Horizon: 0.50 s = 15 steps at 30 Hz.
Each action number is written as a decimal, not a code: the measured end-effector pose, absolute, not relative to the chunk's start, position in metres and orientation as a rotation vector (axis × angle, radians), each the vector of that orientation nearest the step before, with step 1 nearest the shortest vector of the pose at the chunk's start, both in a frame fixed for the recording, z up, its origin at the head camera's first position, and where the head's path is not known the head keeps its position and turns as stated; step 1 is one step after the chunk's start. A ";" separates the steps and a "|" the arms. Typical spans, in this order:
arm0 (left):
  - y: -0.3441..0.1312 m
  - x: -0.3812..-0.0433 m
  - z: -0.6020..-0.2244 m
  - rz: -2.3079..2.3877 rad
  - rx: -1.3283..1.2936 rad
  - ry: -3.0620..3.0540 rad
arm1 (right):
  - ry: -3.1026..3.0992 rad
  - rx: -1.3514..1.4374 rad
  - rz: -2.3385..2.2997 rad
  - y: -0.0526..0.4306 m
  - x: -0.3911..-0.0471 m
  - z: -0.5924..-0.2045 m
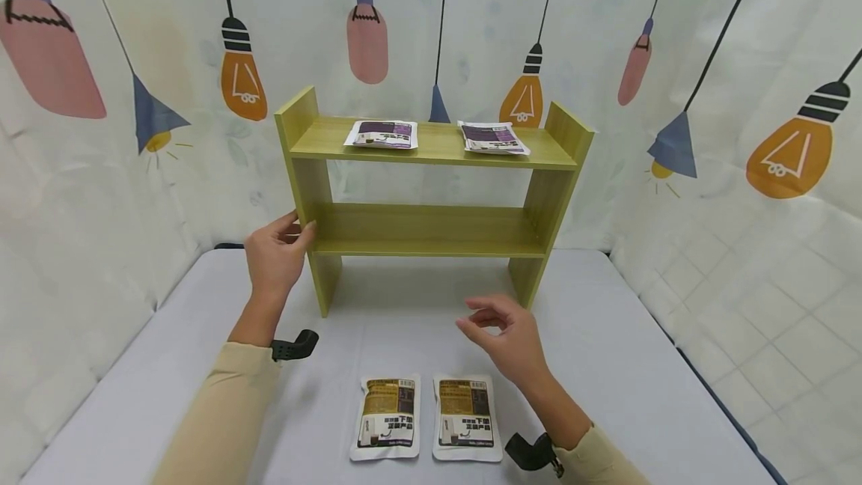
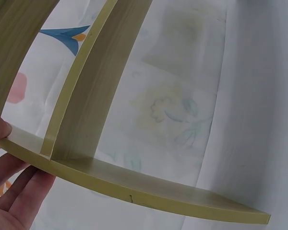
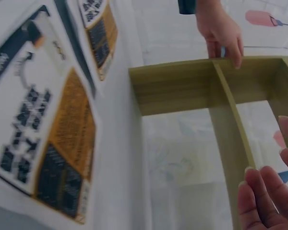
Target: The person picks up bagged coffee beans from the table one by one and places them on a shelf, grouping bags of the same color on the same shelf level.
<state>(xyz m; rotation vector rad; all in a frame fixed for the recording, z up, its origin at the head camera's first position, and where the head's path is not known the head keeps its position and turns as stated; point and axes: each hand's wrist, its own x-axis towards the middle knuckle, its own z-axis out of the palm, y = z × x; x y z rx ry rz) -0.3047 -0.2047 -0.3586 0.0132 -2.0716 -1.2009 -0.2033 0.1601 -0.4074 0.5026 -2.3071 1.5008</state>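
A greenish-yellow wooden shelf (image 1: 427, 230) with two boards stands on the white table. My left hand (image 1: 276, 257) grips its left side panel near the lower board; in the left wrist view the thumb and fingers lie on opposite sides of the panel edge (image 2: 134, 191). My right hand (image 1: 512, 339) hovers in front of the shelf's right leg, fingers bent loosely, holding nothing. Two purple-and-white pouches (image 1: 381, 135) (image 1: 493, 138) lie apart on the upper board. Two white pouches with brown labels (image 1: 386, 432) (image 1: 468, 432) lie side by side on the table, nearer me.
The white-covered table (image 1: 606, 365) reaches to a patterned wall covering (image 1: 431, 36) behind the shelf and at both sides. Black wrist cameras (image 1: 296, 346) (image 1: 530, 452) sit on both wrists.
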 end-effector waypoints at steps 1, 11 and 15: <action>-0.205 -0.305 -0.359 -1.206 0.014 -2.074 | -2.317 0.487 1.500 0.162 -0.201 -0.410; -0.205 -0.304 -0.358 -1.235 0.025 -2.086 | -2.425 0.350 1.584 0.174 -0.189 -0.435; -0.204 -0.304 -0.358 -1.245 0.022 -2.084 | -2.490 0.284 1.551 0.176 -0.183 -0.442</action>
